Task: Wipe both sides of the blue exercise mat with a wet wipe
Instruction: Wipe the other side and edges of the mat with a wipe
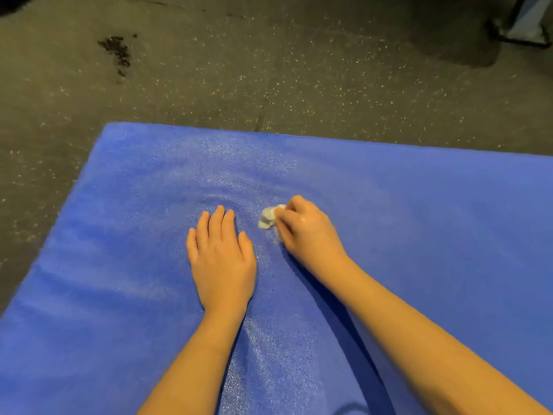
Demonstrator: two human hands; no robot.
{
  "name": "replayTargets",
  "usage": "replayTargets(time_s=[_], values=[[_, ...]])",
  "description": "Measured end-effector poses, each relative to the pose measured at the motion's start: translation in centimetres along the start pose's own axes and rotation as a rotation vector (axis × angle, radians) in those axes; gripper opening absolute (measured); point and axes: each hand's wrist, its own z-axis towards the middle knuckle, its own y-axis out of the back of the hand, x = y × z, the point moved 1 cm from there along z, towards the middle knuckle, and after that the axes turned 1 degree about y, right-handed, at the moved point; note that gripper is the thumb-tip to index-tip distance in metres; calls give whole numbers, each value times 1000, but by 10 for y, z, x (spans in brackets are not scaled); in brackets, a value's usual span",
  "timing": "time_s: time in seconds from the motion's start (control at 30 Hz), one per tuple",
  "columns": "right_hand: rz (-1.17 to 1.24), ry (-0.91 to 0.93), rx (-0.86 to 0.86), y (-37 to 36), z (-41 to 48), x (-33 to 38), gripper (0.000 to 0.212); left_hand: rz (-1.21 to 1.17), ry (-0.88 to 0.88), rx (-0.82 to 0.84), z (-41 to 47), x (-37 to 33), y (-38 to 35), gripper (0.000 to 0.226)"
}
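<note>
The blue exercise mat [419, 220] is lying flat on the speckled floor [269, 70]; judged to be soft, light foam, it is best taken at an edge for turning. The left hand [223, 259] is pressing it down, fingers straight. The right hand [308, 232] is gripping the crumpled wet wipe [267, 218] against the mat. A dark stain [118, 53] is marking the floor beyond.

No text, label or number can be read anywhere.

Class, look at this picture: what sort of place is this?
Probably a gym: a blue exercise mat lies on dark speckled rubber flooring, and the right hand wipes it with a wet wipe.
</note>
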Motion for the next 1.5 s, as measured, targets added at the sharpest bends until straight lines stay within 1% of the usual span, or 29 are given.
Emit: replayTargets(time_s=[0.03, 0.07, 0.13, 0.17, 0.2, 0.23, 0.33, 0.37, 0.4, 0.5, 0.53, 0.57, 0.67, 0.7, 0.73, 0.77, 0.87, 0.9, 0.93, 0.97, 1.07, 1.1, 1.13, 1.17, 1.27, 1.3, 1.33, 1.43, 1.5], values=[[-33, -32, -11, 7, 10, -11, 9, 0, 1, -3, 0, 0, 0, 50], [-90, -126, -57, 12, 23, -24, 9, 0, 2, -3, 1, 0, 0, 50], [-215, -442, -139, 16, 49, -47, 19, 1, 7, -1, 1, -1, 0, 50], [-221, -561, -148, 13, 57, -51, 23, 1, 6, -3, 1, -1, 0, 50], [-181, -578, -133, 7, 62, -46, 25, 1, 3, -5, 1, -2, 0, 50], [-122, -514, -88, 0, 66, -36, 24, 3, 5, -7, 1, -2, 0, 50], [-48, -119, 28, -12, 66, -14, 15, 6, 8, -13, 1, -1, 0, 49], [-69, -88, 27, -6, 72, -20, 11, 3, 7, -18, 1, -1, 0, 48], [-108, -147, -20, 3, 82, -31, 7, 1, 7, -21, 1, -1, 0, 48], [-237, -613, -121, 16, 107, -65, 22, -3, 10, -24, 1, -2, 0, 48], [-227, -669, -113, 13, 112, -66, 24, -3, 12, -24, 0, -2, 0, 47], [-204, -623, -87, 9, 116, -58, 25, -2, 13, -23, 0, -1, -1, 46], [-114, -192, 140, -13, 113, -22, 20, -1, 15, -20, 0, 0, 0, 46], [-128, -108, 186, -12, 110, -21, 20, 0, 17, -20, 0, 0, 0, 46], [-162, -131, 184, -2, 111, -26, 20, -1, 18, -21, 0, -1, 0, 46], [-211, -214, 150, 9, 113, -37, 19, -4, 18, -22, 0, -1, 0, 46], [-358, -609, -3, 36, 110, -83, 28, -18, 20, -22, 1, -2, 1, 46], [-379, -697, -46, 40, 105, -90, 29, -19, 23, -19, 1, -2, 1, 45], [-367, -705, -83, 39, 101, -90, 27, -18, 25, -17, 0, -2, 1, 45], [-315, -637, -86, 32, 97, -84, 25, -18, 25, -16, 0, -2, 2, 46], [-169, -237, 58, 26, 76, -71, 16, -24, 23, -23, 0, -2, 3, 48], [-184, -175, 67, 34, 73, -75, 14, -30, 23, -25, 0, -2, 3, 49], [-245, -171, 37, 44, 72, -84, 13, -33, 25, -29, 0, -2, 3, 49], [-319, -237, -28, 54, 72, -97, 13, -34, 27, -31, 0, -3, 3, 49], [-408, -738, -118, 69, 66, -130, 22, -32, 26, -30, 0, -3, 3, 47], [-370, -784, -139, 64, 64, -125, 25, -28, 25, -29, 0, -3, 3, 47], [-316, -750, -133, 58, 62, -112, 24, -23, 23, -28, 0, -3, 3, 47], [-128, -311, -26, 38, 44, -70, 16, -13, 21, -29, 0, -3, 3, 48], [-109, -149, 54, 44, 33, -66, 15, -9, 19, -29, 0, -3, 3, 50]])
